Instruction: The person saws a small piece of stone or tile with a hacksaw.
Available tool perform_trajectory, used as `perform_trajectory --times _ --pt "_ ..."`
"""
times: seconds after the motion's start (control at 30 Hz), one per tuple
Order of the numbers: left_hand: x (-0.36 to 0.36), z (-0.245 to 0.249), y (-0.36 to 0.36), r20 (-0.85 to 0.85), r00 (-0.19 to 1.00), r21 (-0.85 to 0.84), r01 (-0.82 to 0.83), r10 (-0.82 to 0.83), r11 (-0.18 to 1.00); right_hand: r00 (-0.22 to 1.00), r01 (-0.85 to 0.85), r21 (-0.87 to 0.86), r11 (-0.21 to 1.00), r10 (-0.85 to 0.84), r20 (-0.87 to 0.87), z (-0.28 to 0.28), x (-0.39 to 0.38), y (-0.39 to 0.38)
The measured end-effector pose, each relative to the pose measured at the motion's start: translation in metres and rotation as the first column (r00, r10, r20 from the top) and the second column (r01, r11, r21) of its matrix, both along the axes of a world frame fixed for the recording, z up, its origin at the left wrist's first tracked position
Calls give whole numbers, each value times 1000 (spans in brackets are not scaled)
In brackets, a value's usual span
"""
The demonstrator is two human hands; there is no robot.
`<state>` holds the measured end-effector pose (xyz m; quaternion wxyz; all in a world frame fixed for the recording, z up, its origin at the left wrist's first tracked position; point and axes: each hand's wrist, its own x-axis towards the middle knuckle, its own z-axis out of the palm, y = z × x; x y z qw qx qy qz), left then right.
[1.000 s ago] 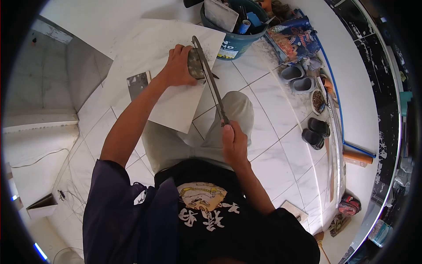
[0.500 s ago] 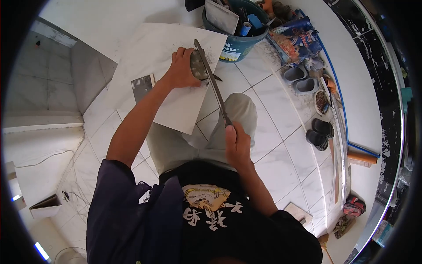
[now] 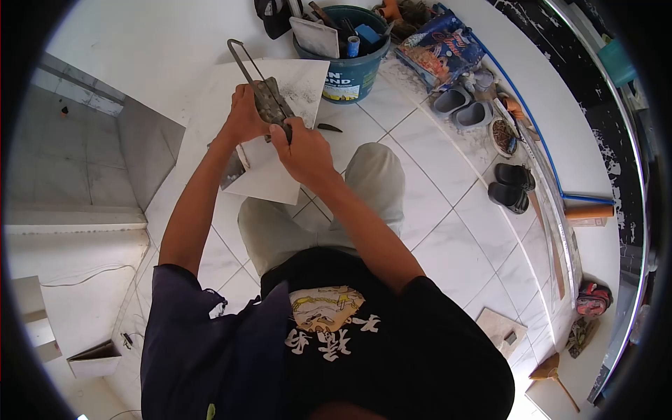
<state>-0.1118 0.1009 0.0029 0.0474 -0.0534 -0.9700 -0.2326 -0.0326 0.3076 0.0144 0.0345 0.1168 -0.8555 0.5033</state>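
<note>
In the head view, my left hand [image 3: 245, 119] is closed around a grey mottled piece [image 3: 269, 101], whose kind I cannot make out. My right hand [image 3: 308, 150] grips the handle end of a hacksaw [image 3: 243, 61], close beside my left hand. The saw's thin frame slants up and left, its blade lying along or over the grey piece. Beneath both hands is a large white marbled tile [image 3: 273, 178], dusted with dark grit near its right side. A small dark curved piece [image 3: 329, 128] lies just right of the tile.
A green bucket [image 3: 346, 73] of tools stands beyond the tile. To the right are a blue printed bag [image 3: 441, 52], grey clogs [image 3: 462, 108], black shoes [image 3: 511, 187] and a blue pipe [image 3: 521, 91]. A broom [image 3: 549, 367] lies at lower right.
My right hand has moved forward and left with the hacksaw, ending beside my left hand. The grey piece and my left hand have shifted left, and the saw now slants more leftward.
</note>
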Motion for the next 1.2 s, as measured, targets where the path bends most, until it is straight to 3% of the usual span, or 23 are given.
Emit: perform_trajectory --times 0.07,0.13,0.33,0.47,0.67,0.73,0.8,0.9,0.97,1.03,1.13,1.2 --pt "-2 2 0 26 999 -25 35 -34 999 1000 -8 -16 1000 8 7 -3 1 1" --pt "2 -1 15 25 999 -36 38 -37 999 997 82 -139 987 -80 19 -19 2 8" --pt "-6 -19 32 33 997 -37 71 -70 997 997 72 -324 943 -77 -4 -39 -10 29" --pt "-7 -27 29 76 996 3 40 -40 999 997 61 -256 965 -50 51 -46 -17 28" --pt "-7 -43 24 49 999 77 6 -10 997 981 34 -310 950 27 191 -62 -24 31" --pt "-8 -43 23 54 997 80 44 -48 996 969 54 -247 967 9 247 -55 -13 41" --pt "-7 -40 24 72 997 87 28 -35 996 961 28 -311 950 60 270 -56 26 66" --pt "-9 -35 26 87 996 92 21 -29 996 955 15 -183 983 40 293 -44 82 108" --pt "-4 -39 27 115 993 90 24 -34 996 958 30 -270 963 48 281 -37 98 112" --pt "-6 -40 27 58 998 58 25 -28 998 959 24 -240 970 45 280 -37 63 92" --pt "-5 -37 27 63 997 70 34 -38 997 996 4 -185 983 12 85 -52 -24 32" --pt "-6 -38 26 60 997 83 33 -38 996 1000 -4 -169 986 7 16 -57 -38 22"
